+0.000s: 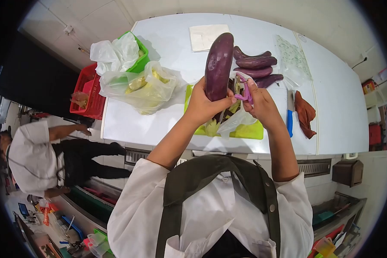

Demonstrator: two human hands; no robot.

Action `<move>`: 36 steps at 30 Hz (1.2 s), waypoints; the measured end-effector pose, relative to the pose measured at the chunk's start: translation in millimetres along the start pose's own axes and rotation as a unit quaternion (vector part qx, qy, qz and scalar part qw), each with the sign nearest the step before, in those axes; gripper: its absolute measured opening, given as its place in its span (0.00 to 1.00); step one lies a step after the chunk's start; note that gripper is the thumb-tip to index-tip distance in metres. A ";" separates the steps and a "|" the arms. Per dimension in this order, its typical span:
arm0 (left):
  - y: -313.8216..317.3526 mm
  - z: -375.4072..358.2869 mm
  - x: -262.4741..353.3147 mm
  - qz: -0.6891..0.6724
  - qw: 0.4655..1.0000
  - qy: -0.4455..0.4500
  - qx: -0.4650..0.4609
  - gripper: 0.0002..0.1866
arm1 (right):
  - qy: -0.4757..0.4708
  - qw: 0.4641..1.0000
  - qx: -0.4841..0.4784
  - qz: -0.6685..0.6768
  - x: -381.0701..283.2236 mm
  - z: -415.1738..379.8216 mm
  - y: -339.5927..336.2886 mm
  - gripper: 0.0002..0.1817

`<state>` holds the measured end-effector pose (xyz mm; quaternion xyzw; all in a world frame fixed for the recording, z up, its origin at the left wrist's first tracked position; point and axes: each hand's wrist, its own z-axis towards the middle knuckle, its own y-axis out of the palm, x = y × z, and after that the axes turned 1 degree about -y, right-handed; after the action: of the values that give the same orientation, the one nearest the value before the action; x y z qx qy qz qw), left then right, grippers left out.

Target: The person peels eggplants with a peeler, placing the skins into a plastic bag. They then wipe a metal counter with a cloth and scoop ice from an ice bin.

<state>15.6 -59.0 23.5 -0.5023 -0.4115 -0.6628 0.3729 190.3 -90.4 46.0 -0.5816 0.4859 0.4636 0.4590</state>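
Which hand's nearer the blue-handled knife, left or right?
Right. The right hand, holding the pink peeler, is a little left of the blue-handled knife; the left hand, around the large eggplant, is farther left.

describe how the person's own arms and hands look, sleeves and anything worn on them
The left hand and right hand are bare, without gloves, and no watch or bracelet shows at either wrist. Plain white, short sleeves end around the elbows, leaving the forearms uncovered.
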 end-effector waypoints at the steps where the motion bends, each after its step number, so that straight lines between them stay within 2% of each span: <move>1: -0.8 0.0 -0.7 0.003 1.000 0.003 0.007 0.22 | 0.003 1.000 0.010 -0.004 0.3 0.1 0.3 0.30; 3: -3.5 -1.1 -0.5 0.014 0.999 -0.002 0.037 0.21 | 0.007 0.999 0.032 -0.011 0.2 0.6 -0.5 0.30; 6: -10.5 -4.3 -1.3 0.007 0.999 -0.008 0.039 0.19 | -0.010 0.991 0.135 -0.016 2.1 1.8 -2.5 0.31; 9: -15.2 -2.6 3.3 0.058 0.998 -0.021 0.022 0.19 | -0.055 0.985 0.141 -0.079 3.2 3.9 -16.3 0.32; 11: -15.5 0.0 5.9 0.127 0.991 -0.036 0.005 0.19 | -0.064 0.964 0.162 -0.199 -0.6 2.3 -16.7 0.32; 13: -15.7 4.6 7.2 0.207 0.977 -0.049 -0.018 0.20 | -0.061 0.918 0.212 -0.329 -6.0 0.8 -9.6 0.32; 16: -15.7 5.7 2.2 0.207 0.977 -0.047 0.001 0.19 | -0.088 0.905 0.207 -0.361 -15.2 -6.8 -4.7 0.31; 19: -15.7 5.9 5.0 0.219 0.975 -0.038 0.018 0.20 | -0.063 0.885 0.210 -0.412 -16.0 -7.4 -8.0 0.31; 22: -17.1 7.8 2.0 0.191 0.980 -0.047 0.007 0.21 | -0.144 0.866 0.265 -0.399 -5.8 -2.0 -4.5 0.30; 26: -12.9 6.2 7.4 0.232 0.973 -0.015 0.004 0.21 | -0.165 0.864 0.250 -0.405 -7.6 -2.6 -0.2 0.26; 29: -14.2 7.1 2.5 0.198 0.980 -0.031 0.003 0.19 | -0.200 0.866 0.232 -0.395 -1.8 -0.9 -1.8 0.25; 31: -14.8 7.0 4.8 0.114 0.992 -0.055 -0.002 0.18 | -0.242 0.870 0.237 -0.359 1.9 0.2 -1.0 0.24; 35: -24.5 8.1 -2.2 -0.095 0.992 -0.082 0.013 0.16 | -0.143 0.935 0.146 -0.291 1.7 -4.3 -3.7 0.27; 36: -30.1 9.2 -3.5 -0.112 0.990 -0.081 -0.004 0.16 | -0.108 0.944 0.125 -0.286 -4.3 -8.7 -0.8 0.28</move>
<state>-7.6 -38.8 16.4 -0.5065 -0.4913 -0.6592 0.2598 191.5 -98.3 51.6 -0.5807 0.3011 0.3085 0.6907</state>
